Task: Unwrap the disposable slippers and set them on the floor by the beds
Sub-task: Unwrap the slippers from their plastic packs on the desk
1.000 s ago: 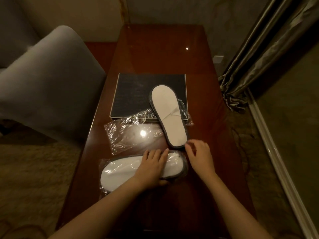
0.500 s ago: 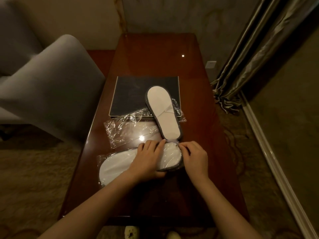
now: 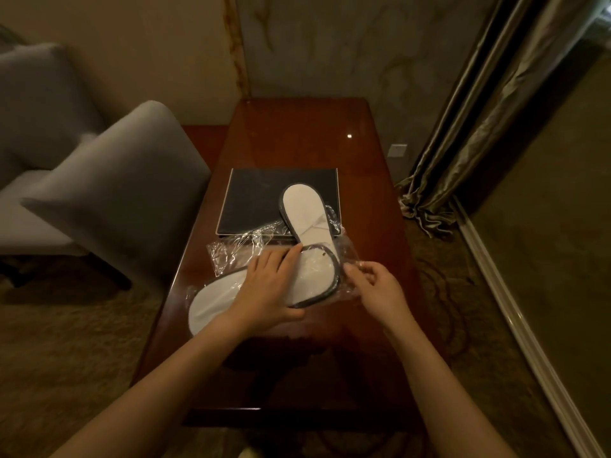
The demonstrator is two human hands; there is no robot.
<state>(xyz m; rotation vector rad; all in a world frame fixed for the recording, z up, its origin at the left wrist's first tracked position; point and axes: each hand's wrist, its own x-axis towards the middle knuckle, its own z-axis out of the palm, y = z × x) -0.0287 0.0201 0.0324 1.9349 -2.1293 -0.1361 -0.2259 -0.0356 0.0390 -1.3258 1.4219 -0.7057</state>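
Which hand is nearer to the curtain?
Right. The right hand pinches the wrap at the slipper's end, on the curtain side; the left hand lies farther away on the slipper.

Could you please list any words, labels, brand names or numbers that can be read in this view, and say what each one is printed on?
None can be read.
The dark mat on the table shows only faint marks, too dim to read.
The unwrapped slipper and the wrapped slipper appear plain white; any print is not legible.
The clear wrapper shows only glare.
The wall plate carries no legible marking.
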